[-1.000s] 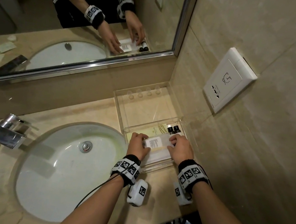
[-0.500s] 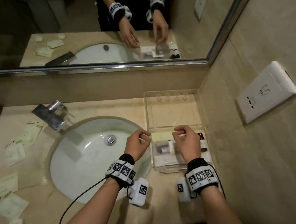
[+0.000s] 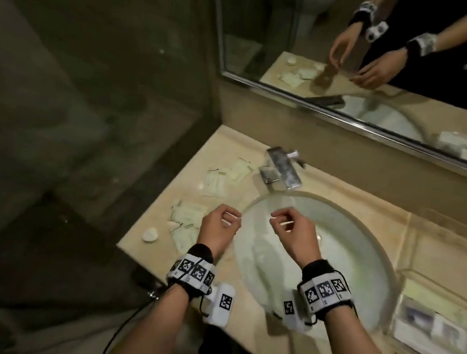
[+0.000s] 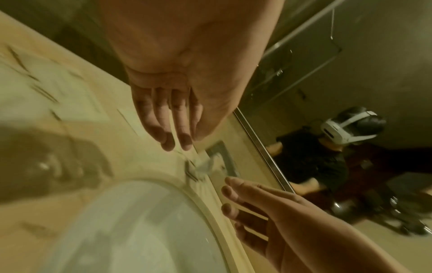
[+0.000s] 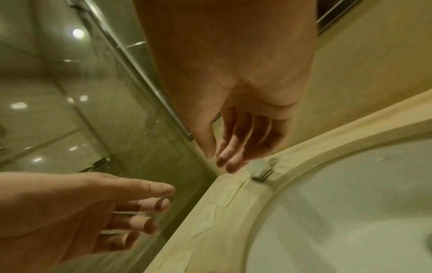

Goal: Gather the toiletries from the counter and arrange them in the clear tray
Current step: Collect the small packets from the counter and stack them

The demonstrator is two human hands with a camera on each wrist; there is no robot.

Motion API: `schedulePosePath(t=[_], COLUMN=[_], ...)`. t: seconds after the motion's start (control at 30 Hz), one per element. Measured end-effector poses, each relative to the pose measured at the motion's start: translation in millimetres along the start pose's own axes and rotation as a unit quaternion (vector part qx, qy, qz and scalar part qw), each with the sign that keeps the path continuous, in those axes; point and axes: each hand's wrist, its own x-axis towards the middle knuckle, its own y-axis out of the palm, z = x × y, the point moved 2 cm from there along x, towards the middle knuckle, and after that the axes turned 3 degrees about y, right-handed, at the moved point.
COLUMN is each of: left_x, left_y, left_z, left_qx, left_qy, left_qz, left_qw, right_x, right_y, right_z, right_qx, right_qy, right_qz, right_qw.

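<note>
Two hands: left hand [image 3: 218,229] and right hand [image 3: 293,234] hang side by side, loosely extended fingers, holding nothing.
Left hand place: over the counter [image 3: 155,225] edge beside the basin rim.
Right hand place: over the sink [image 3: 351,255].
Toiletries: pale flat sachets [image 3: 190,216] lie scattered on the counter's left part, a small white round piece [image 3: 150,234] near the front edge; print blurred.
Clear tray [image 3: 442,329]: far right of the sink, white packets inside, well apart from both hands.
Far side: faucet [image 3: 281,172], then mirror [image 3: 396,49].
</note>
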Motion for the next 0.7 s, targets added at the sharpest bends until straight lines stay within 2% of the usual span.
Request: schedulePosePath(t=[0.2,0.3,0.4,0.53,0.6,0.7], left_x=[3,5,10,27,41,63], left_y=[-92,-120,-133,-135,-132,-129], left_z=[68,101,129,142,141,136], left_qx=[0.012,0.052,0.11,0.13,0.129,0.123], left_qy=[-0.064,-0.095,-0.097,-0.064,-0.042,-0.029], left_qz=[-0.099,-0.127,-0.133,-0.111,-0.085,-0.061], left_qw=[0.993,0.986,0.98,0.983,0.987,0.99], right_x=[5,12,13,6,5,15], right_y=[107,153,190,226,233,230], right_z=[36,39,39,37,36,34], right_qx=[-0.035,-0.087,-0.176,-0.327,-0.341,-0.285], right_qy=[-0.01,0.017,0.059,0.056,0.065,0.095], right_qz=[0.129,0.181,0.182,0.158,0.15,0.172], right_qw=[0.991,0.979,0.965,0.93,0.926,0.938])
